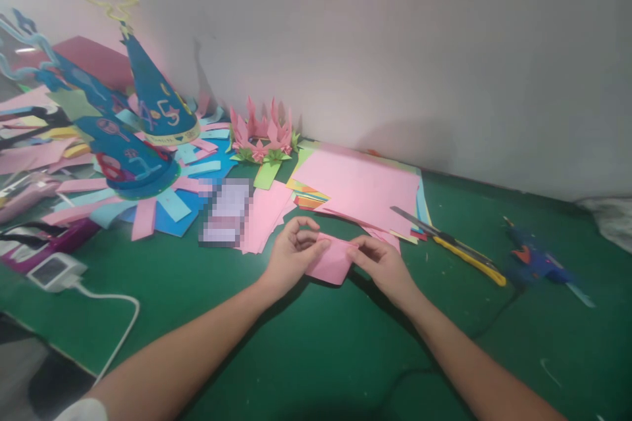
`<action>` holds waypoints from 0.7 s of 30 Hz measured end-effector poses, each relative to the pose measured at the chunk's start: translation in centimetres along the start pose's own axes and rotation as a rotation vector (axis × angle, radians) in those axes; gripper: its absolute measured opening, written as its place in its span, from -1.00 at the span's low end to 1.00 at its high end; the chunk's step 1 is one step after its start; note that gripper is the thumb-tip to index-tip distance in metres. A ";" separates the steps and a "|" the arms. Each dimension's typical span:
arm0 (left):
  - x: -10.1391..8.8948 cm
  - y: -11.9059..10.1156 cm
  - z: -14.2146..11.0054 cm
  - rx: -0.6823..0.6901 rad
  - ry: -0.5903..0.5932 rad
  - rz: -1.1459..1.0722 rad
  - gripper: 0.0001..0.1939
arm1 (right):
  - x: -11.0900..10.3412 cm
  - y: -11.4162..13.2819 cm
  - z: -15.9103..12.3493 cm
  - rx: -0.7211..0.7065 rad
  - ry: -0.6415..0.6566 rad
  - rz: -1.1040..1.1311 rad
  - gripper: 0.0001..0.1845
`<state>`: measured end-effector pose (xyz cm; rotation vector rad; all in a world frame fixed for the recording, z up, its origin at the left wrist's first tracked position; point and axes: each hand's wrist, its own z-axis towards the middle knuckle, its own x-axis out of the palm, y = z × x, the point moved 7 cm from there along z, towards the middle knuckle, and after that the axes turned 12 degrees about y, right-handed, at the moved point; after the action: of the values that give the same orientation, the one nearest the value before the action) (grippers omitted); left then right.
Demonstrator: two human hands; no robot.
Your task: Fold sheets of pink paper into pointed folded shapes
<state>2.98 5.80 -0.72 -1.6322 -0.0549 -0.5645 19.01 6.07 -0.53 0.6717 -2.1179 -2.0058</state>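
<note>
At six o'clock, nearest the camera, two bare forearms rise from the lower edge and converge at frame centre over the green mat (316,342). Left hand (291,253): fingers curled, thumb and forefinger pinching the left edge of a small pink paper piece (332,262). Right hand (382,262): fingertips pressed onto the right edge of the same piece, thumb on top. The paper lies between the two grips, touching both, its long axis running roughly nine to three o'clock; it sits slightly tilted, its lower edge close to the mat. Neither hand is clearly nearer; the paper lies to three o'clock of the left grip and to nine o'clock of the right.

At eight o'clock, a white charger (55,271) with its cable rests near the mat's edge. At three o'clock, a yellow-handled utility knife (467,253) lies diagonally, well apart from the right hand; beyond it, a blue glue gun (536,262).

At twelve o'clock, just past the hands, a stack of pink sheets (363,187) rests on other coloured paper. At eleven o'clock stands a pink paper flower (261,131) with green leaves. At ten o'clock, blue paper cones (158,102) sit amid scattered pink and blue strips. A pale wall (395,46) closes the scene.
</note>
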 end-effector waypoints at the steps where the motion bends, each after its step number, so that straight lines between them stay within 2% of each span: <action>1: -0.1 0.1 0.0 -0.012 0.000 -0.003 -0.59 | 0.0 0.0 0.0 0.002 -0.004 0.000 -0.67; 9: -0.7 0.5 0.1 -0.055 -0.054 0.079 -0.66 | -0.1 -0.7 0.0 0.014 -0.012 0.049 -0.71; 13: -0.8 0.0 0.0 -0.020 -0.072 0.123 -0.68 | -0.2 -0.2 -0.1 -0.121 -0.029 0.121 -0.66; 16: -0.7 -0.4 -0.2 0.029 -0.068 0.187 -0.72 | 0.1 0.6 -0.4 -0.221 -0.012 0.050 -0.78; 21: -0.4 -0.9 -0.6 0.096 -0.071 0.254 -0.77 | 0.4 1.0 -0.7 -0.206 -0.007 -0.102 -0.85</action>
<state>2.10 5.51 -0.06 -1.5371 0.0710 -0.3047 18.75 5.28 0.40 0.7520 -1.8800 -2.2426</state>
